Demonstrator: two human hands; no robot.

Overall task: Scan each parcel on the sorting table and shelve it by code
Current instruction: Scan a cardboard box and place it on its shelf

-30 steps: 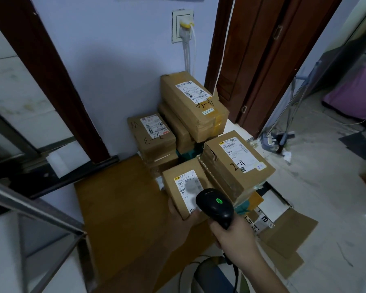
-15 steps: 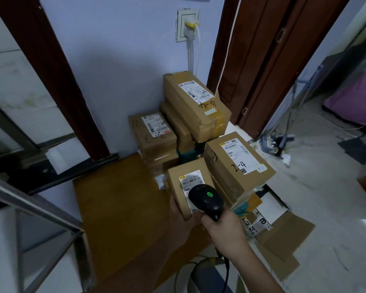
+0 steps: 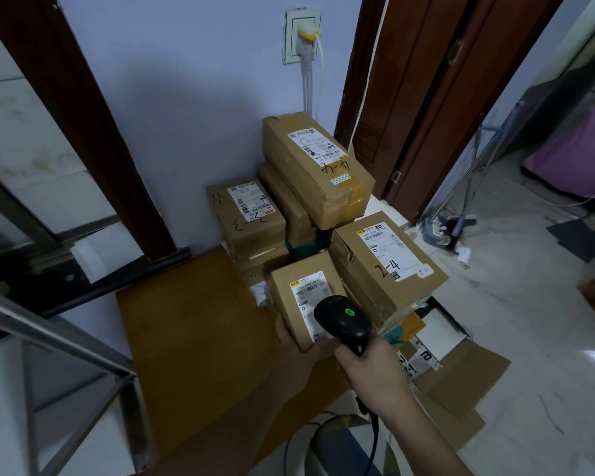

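Item: small brown cardboard parcel [image 3: 291, 297] with a white printed label, held tilted at the front of a stack on the brown wooden sorting table [image 3: 193, 338]. The left hand [image 3: 298, 352] grips it from below, thumb along its left edge, fingers curled round the near corner.

Item: black handheld barcode scanner [image 3: 344, 321], green lamp lit on its head, cable trailing from the handle. The right hand [image 3: 371, 372] is wrapped round the handle; the scanner's head sits over the lower part of the parcel's label. The two hands are close together, almost touching.

Item: brown cardboard box marked "2-4" [image 3: 389, 266] in black pen, just right of the held parcel, resting tilted on other packages.

Item: brown cardboard box marked "3-3" [image 3: 251, 218], behind and left of the held parcel, against the pale blue wall.

Item: long brown taped cardboard box [image 3: 316, 166], topmost of the stack, lying at an angle below a white wall socket [image 3: 301, 36] with a yellow plug.

Item: flattened cardboard sheets [image 3: 461, 383] on the floor to the right of the table.
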